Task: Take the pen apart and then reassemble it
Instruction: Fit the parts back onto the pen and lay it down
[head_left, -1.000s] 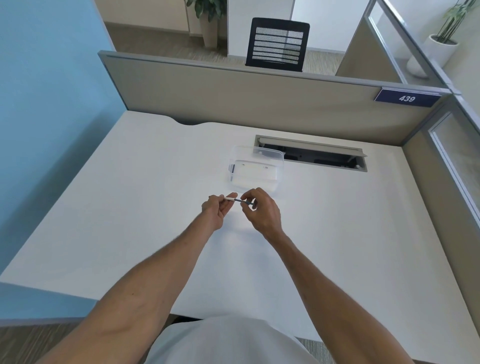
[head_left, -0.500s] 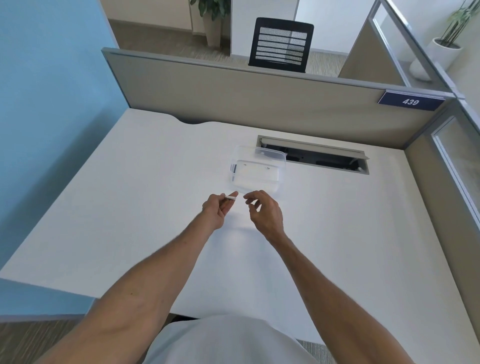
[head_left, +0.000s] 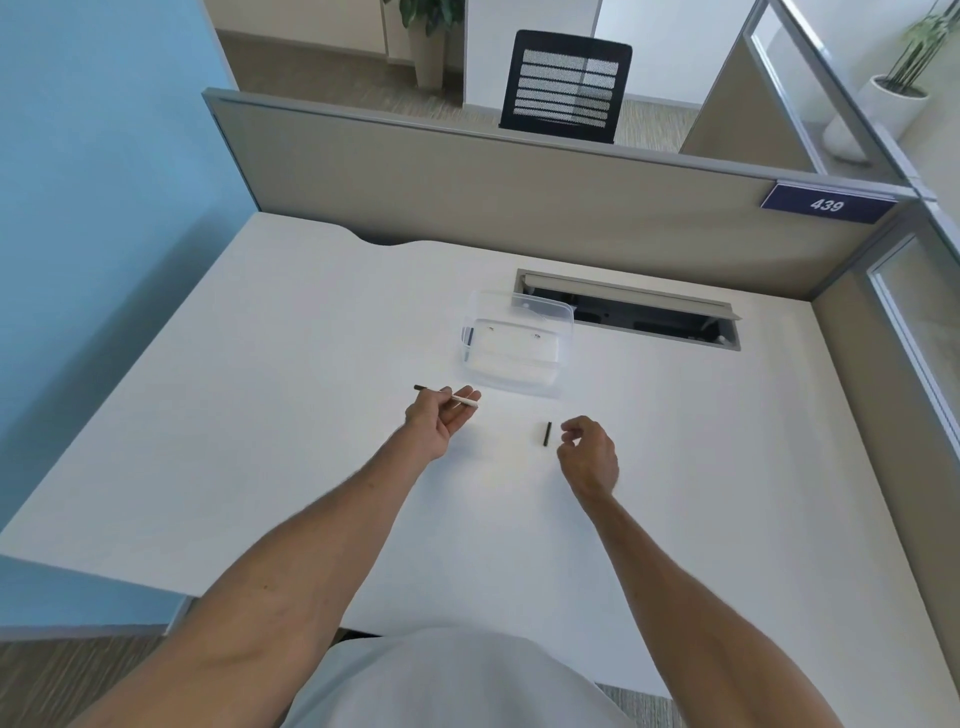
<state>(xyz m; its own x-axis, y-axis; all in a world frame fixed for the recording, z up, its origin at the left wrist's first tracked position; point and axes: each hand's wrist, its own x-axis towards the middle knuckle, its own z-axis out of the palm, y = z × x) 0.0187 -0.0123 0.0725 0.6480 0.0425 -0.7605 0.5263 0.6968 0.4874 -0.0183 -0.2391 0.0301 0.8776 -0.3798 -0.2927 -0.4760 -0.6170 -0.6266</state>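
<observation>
While the left hand (head_left: 439, 418) pinches the pen body (head_left: 457, 398) clear of the tabletop (head_left: 260, 389), the detached black part (head_left: 547, 434) lies beside the empty, loosely curled right hand (head_left: 589, 452), parked for reassembly.

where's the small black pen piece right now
In the head view the black pen piece lies on the white desk, just left of the right hand and nearer the person than the clear plastic box.
</observation>
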